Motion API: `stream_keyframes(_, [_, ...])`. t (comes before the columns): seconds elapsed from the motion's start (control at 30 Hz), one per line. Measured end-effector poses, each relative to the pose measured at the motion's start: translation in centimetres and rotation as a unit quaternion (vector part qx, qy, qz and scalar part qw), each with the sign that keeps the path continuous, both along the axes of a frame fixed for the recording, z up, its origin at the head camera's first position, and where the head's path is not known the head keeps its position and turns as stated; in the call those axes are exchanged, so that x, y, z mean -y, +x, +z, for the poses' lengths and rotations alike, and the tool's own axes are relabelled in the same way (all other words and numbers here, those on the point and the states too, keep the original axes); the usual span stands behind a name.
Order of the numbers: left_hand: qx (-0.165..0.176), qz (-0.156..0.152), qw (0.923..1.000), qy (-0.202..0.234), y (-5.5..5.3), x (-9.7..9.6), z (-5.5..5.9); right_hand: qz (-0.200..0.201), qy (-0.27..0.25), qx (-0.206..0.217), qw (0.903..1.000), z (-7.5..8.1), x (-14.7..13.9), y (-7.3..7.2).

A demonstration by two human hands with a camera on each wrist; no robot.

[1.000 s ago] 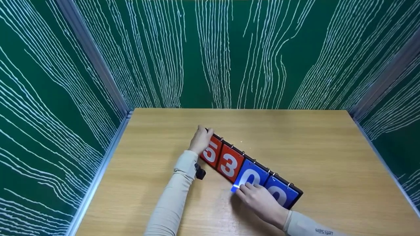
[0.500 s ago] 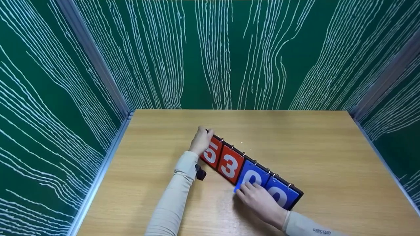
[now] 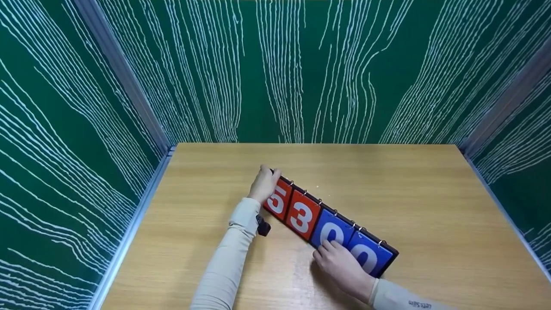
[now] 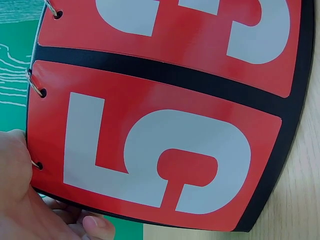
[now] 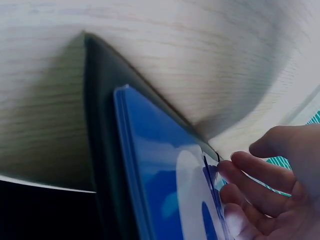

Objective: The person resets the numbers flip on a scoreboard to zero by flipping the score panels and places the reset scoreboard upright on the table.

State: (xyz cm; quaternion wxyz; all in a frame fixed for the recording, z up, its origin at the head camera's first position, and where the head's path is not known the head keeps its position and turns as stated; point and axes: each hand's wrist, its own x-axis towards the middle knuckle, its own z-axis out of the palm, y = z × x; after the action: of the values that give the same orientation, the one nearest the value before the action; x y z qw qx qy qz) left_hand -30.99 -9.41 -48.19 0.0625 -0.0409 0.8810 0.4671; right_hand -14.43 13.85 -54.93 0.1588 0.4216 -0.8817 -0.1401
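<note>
A flip scoreboard (image 3: 302, 215) with ringed number cards stands slanted on the table, showing red 5 and 3, then blue 0 and 0. My left hand (image 3: 262, 184) grips its upper left corner, overlapping the edge of the red 5 card (image 4: 150, 150). At the lower part of the first blue 0 card (image 3: 335, 222), my right hand (image 3: 342, 266) rests its bent fingertips. In the right wrist view, the right thumb (image 5: 272, 142) is apart from the card stack while the other fingers touch the card edges. Part of that blue card is hidden behind the right hand.
The scoreboard stands on a wooden table (image 3: 206, 181). Green walls (image 3: 275, 73) with white wavy lines enclose its back and sides, with metal posts (image 3: 125, 73) at the corners. A small black wrist camera (image 3: 263, 226) sits on the left wrist.
The blue card's lower corner, lifted and sticking out past the board at first, now lies down against the stack. My right fingers have let it settle; the left hand keeps its grip.
</note>
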Motion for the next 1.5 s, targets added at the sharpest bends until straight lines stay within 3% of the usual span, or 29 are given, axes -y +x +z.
stream_keyframes(0.33, [-0.028, 0.000, 0.9990, -0.034, -0.3, 0.1, 0.0, 0.010, -0.008, -0.026, 0.9996, -0.5, 0.2, -0.2])
stream_keyframes(0.47, [-0.017, -0.002, 0.9997, -0.018, -0.1, 0.1, -0.1, 0.002, 0.018, -0.007, 0.9998, -0.6, 0.4, -0.1])
stream_keyframes(0.7, [-0.005, -0.007, 1.0000, 0.001, 0.0, 0.2, -0.2, 0.005, 0.004, -0.001, 1.0000, -0.4, 0.5, 0.0])
stream_keyframes(1.1, [-0.010, -0.009, 0.9999, 0.009, 0.1, 0.3, -0.1, 0.010, 0.029, 0.031, 0.9991, 1.0, 0.5, 0.0])
stream_keyframes(1.33, [-0.016, -0.020, 0.9996, -0.008, -0.1, 0.3, -0.2, 0.034, -0.005, 0.005, 0.9994, 2.0, 0.4, 0.3])
stream_keyframes(1.5, [-0.013, -0.015, 0.9998, -0.006, -0.1, 0.2, -0.1, 0.041, -0.019, 0.036, 0.9983, 2.8, 0.5, 0.4])
